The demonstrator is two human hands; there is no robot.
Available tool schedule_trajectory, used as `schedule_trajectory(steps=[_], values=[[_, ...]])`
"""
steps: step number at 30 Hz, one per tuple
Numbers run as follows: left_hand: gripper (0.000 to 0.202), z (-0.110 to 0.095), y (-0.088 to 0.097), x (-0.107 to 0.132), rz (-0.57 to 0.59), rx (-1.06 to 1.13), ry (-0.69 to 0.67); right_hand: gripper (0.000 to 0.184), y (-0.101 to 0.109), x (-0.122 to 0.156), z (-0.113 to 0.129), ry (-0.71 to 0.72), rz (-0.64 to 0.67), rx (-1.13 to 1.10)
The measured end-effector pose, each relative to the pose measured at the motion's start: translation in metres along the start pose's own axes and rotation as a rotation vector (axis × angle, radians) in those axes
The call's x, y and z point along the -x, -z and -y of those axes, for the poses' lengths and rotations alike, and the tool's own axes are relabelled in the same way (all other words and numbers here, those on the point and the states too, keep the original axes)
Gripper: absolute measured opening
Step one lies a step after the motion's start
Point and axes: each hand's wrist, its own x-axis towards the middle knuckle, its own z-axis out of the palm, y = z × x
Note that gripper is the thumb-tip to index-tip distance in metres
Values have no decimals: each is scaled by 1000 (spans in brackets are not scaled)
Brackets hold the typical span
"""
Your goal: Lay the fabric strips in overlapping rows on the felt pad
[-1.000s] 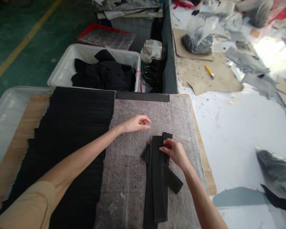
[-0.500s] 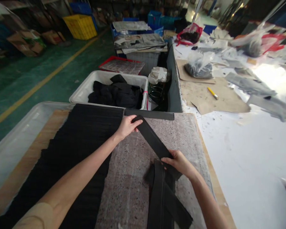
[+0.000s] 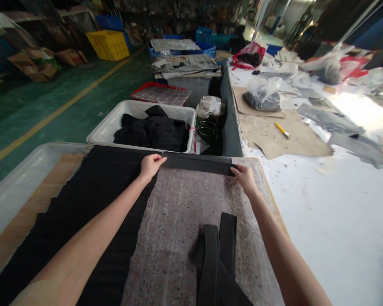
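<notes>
A black fabric strip (image 3: pixel 198 164) is stretched crosswise near the far edge of the speckled board (image 3: pixel 175 221). My left hand (image 3: pixel 150 167) pinches its left end, and my right hand (image 3: pixel 243 175) pinches its right end. Just behind it, another black strip lies along the board's far edge, mostly covered by the held one. Left of the bare board, overlapping black strips (image 3: pixel 92 204) lie in a wide layer of rows. Between my forearms, several loose black strips (image 3: pixel 212 255) lie crossed on the board near me.
Beyond the board stands a white bin (image 3: pixel 110 127) holding black fabric pieces. A stool (image 3: pixel 209 108) with a wrapped seat is beside it. On the right, a white table (image 3: pixel 322 212) carries brown paper, a yellow marker (image 3: pixel 281 130) and a clear bag (image 3: pixel 263 95).
The held strip has gone from slanting over the loose pile to lying crosswise at the far edge. My right hand moved away from me; my left hand shifted slightly left.
</notes>
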Motion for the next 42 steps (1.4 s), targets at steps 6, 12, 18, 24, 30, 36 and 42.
schedule_trajectory(steps=[6, 12, 18, 24, 30, 36, 42], values=[[26, 4, -1, -13, -8, -229, -40, 35, -7, -18, -4, 7, -122, 263], [22, -3, 1, -12, 0, -303, 48, 33, -9, -18, 2, -26, -137, 455], [21, -6, 2, -14, 7, -296, 78, 36, -10, -18, 5, -77, -144, 507], [22, -5, 0, -17, 0, -327, 104, 37, -13, -19, 8, -127, -154, 578], [21, -8, -2, -16, 12, -400, 127, 40, -16, -21, 5, -119, -153, 641], [20, -9, -3, -17, 32, -453, 133, 39, -16, -20, 7, -147, -147, 649], [18, -10, -4, -17, 30, -460, 135, 39, -17, -18, 9, -133, -174, 647]])
